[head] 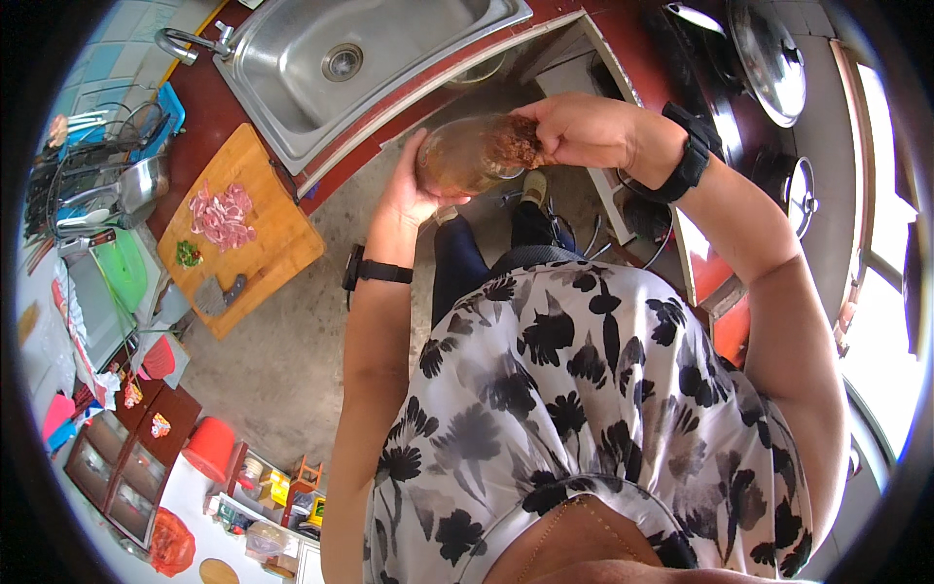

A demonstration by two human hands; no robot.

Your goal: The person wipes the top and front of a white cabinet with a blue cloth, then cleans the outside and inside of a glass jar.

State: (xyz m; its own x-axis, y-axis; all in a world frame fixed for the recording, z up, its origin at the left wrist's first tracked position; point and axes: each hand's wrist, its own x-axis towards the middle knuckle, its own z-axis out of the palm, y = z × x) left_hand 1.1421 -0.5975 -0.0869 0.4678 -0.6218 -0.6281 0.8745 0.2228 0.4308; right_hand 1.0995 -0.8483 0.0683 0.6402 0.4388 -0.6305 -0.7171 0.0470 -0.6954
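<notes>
My left hand (408, 186) holds the rounded side and base of a clear jar or bottle (463, 157), tilted sideways above the floor. At its other end my right hand (584, 135) grips a reddish-brown, crumbly-looking mass (516, 140); whether this lies inside the vessel or outside it, I cannot tell. To the left, a wooden cutting board (281, 237) bears sliced raw meat (221, 215), a small heap of chopped green and red pieces (188, 254) and a cleaver (215, 293) with a dark handle.
A steel sink (284, 80) with a faucet (193, 45) lies ahead, beside the dish rack (109, 157). An opened cabinet space is below the counter edge. On the right are a stove with a lidded pan (770, 66) and a smaller lidded pot (801, 197). A red bucket (210, 447) stands lower left.
</notes>
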